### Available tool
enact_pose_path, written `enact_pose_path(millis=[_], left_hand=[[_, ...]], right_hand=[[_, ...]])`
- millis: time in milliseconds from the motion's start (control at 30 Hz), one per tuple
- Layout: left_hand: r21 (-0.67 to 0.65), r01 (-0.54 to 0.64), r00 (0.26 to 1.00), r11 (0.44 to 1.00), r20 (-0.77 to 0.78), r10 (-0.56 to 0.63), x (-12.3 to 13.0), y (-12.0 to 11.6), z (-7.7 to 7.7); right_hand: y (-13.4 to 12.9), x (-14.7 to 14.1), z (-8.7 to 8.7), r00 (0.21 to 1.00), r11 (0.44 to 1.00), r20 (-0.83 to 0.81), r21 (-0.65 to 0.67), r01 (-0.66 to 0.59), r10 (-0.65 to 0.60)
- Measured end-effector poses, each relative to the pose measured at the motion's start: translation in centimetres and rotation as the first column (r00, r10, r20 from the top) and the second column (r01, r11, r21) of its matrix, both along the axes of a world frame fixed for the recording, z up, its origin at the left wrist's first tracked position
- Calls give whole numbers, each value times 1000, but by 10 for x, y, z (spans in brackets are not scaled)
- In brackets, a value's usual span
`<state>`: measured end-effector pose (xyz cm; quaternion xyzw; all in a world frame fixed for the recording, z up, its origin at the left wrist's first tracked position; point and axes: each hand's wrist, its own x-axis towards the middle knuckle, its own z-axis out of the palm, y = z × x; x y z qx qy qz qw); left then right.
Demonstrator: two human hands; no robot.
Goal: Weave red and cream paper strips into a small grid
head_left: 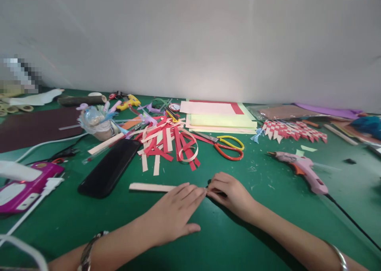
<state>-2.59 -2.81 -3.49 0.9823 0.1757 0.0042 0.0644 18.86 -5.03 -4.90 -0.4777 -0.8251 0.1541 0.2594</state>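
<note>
A narrow pale pink paper strip [151,187] lies on the green table. My left hand [178,207] rests flat over its right part, fingers stretched out and thumb apart. Just beyond those fingertips, my right hand [228,191] is closed in a pinch at the strip's right end. Something small and dark peeks out around the right fingers, too covered to name. Behind the hands lie a pile of red and pale pink paper strips [166,140] and scissors [220,142] with one yellow and one orange handle.
A pink glue gun [303,169] with a black cord lies right. At left are a black phone [110,167] and a magenta power strip [32,187] with white cables. Paper sheets [220,122] and a red-and-white woven paper piece [293,130] lie near the wall [190,44].
</note>
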Motion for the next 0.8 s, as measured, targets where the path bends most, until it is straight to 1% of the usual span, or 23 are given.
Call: enact_pose_path(millis=[100, 233, 333, 433, 600, 800], left_hand=[[-95, -30, 999, 995, -32, 27, -1, 2, 3], [-206, -37, 999, 978, 19, 41, -3, 2, 7], [-261, -39, 999, 965, 22, 46, -4, 2, 7], [-300, -43, 999, 953, -14, 41, -4, 3, 6], [-315, -17, 1000, 949, -13, 14, -6, 4, 4], [-327, -38, 996, 944, -85, 11, -5, 5, 4]], right_hand=[[-3, 6, 2, 999, 998, -38, -55, 32, -34], [-11, 19, 7, 989, 988, -116, -135, 75, -91], [-16, 26, 8, 977, 979, -181, -189, 74, -109], [-19, 31, 8, 974, 970, -195, -235, 66, -113], [-23, 39, 6, 974, 964, -154, -233, 130, -168], [-25, 44, 7, 968, 959, -105, -199, 203, -227]])
